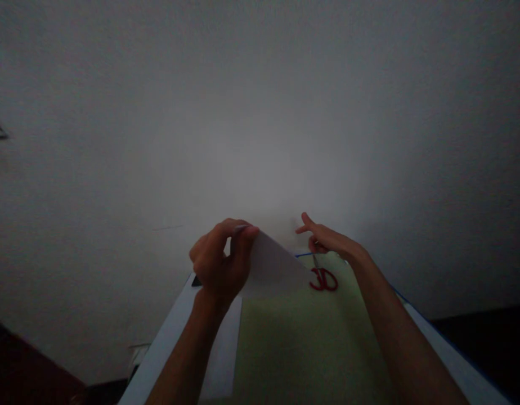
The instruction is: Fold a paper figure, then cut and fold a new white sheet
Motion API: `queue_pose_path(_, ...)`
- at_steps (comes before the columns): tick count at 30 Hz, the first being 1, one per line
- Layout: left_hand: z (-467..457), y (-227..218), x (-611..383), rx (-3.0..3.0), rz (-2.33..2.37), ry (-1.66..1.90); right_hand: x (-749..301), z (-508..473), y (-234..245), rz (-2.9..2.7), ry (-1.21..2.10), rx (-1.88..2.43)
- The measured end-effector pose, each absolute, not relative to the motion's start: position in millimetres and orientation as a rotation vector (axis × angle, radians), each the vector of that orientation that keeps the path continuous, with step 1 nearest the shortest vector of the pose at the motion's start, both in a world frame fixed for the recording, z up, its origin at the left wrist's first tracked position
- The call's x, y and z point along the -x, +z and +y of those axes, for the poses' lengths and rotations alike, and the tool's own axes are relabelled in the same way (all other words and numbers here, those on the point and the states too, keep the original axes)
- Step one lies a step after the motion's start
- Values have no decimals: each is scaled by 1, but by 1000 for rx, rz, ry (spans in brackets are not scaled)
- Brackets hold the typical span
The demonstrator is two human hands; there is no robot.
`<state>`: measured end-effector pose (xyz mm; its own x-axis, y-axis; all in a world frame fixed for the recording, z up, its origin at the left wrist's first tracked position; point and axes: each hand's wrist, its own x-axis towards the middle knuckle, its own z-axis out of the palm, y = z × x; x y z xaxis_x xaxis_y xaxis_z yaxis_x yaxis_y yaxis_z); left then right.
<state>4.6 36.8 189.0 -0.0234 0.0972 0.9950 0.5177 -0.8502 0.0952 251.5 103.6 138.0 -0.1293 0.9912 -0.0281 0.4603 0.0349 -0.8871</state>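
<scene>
My left hand (pixel 222 256) pinches the upper corner of a sheet of white paper (pixel 272 267) between thumb and fingers. The sheet hangs tilted, and its edge slopes down to the right. Raised over the far right part of the table, my right hand (pixel 321 233) is empty, its fingers apart and partly curled. Just below it lies a pair of scissors with red handles (pixel 324 279) on the green mat (pixel 302 343). The scissor blades point away from me, toward the right hand.
Another white sheet (pixel 222 354) lies on the left of the table, under my left forearm. A small dark object (pixel 196 281) shows by my left wrist. The pale wall (pixel 260 112) rises right behind the table, whose blue edge (pixel 445 337) runs along the right.
</scene>
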Motion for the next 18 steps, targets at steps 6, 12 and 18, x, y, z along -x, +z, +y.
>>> queue_pose_path(6,0,193,32,2821,-720,-1982,-270,123,119,-1840,1005,1436)
queue_pose_path(12,-48,159,102,3216,-1122,-1238,-268,127,110,-1894,828,1601)
queue_pose_path(18,-77,97,160,3208,-1733,-1020,-263,126,77,-1915,414,2059)
